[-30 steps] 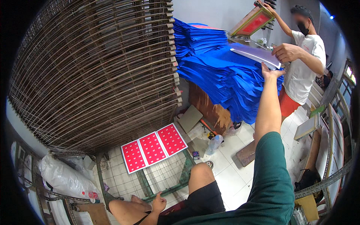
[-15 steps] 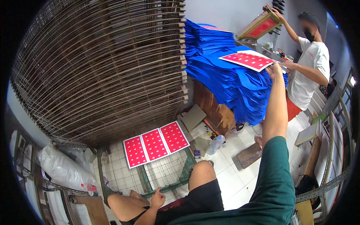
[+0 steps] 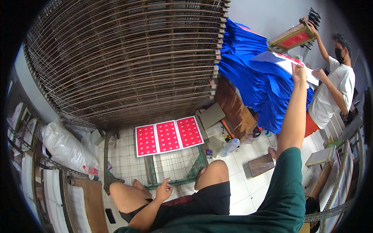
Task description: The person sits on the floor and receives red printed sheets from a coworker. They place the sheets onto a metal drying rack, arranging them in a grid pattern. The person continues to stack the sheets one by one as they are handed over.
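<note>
My right hand reaches out at the upper right, fingers pinched on the near edge of a red-and-white printed sheet. That sheet is curved and tilted, so its red face shows only as a thin strip. Beneath it spreads a tall stack of blue sheets. My left hand hovers over my lap, holding nothing, with the index finger stretched and the others loosely curled. Beyond it, three red printed sheets lie side by side on the wire rack.
A co-worker stands at the right, one hand raising a framed screen, the other beside white sheets. Many wire shelves rise at the left. A water bottle and a wooden block are on the tiled floor.
My right hand has tipped the printed sheet up from lying nearly flat, hiding most of its red face. The whole view has shifted, with the scene moving right. The co-worker still holds the screen up.
</note>
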The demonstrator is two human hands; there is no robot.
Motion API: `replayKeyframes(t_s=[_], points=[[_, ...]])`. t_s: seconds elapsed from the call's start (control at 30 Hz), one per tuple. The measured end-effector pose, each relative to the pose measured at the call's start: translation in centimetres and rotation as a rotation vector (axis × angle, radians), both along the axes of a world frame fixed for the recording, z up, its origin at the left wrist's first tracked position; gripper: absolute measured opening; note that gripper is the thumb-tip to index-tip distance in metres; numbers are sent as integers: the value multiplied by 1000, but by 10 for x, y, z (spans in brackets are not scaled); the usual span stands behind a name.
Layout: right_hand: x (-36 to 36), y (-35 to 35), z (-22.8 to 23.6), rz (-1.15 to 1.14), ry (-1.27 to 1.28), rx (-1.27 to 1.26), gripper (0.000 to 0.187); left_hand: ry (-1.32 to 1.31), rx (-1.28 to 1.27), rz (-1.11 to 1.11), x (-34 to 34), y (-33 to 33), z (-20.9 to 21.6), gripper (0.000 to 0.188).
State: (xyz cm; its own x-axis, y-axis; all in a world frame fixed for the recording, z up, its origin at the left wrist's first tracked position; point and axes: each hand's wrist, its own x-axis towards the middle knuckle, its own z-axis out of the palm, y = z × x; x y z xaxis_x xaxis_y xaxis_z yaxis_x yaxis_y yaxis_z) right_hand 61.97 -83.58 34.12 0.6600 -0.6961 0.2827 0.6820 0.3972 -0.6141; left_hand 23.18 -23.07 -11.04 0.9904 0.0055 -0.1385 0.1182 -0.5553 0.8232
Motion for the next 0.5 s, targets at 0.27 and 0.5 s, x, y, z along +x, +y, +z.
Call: replayKeyframes(t_s=[0.27, 0.5], points=[[-154, 209, 25, 130, -531, -142, 20, -407, -353, -168, 77, -59, 207, 45], [-319, 409, -46, 89, -437, -190, 36, -672, -1144, -324, 56, -89, 344, 69]])
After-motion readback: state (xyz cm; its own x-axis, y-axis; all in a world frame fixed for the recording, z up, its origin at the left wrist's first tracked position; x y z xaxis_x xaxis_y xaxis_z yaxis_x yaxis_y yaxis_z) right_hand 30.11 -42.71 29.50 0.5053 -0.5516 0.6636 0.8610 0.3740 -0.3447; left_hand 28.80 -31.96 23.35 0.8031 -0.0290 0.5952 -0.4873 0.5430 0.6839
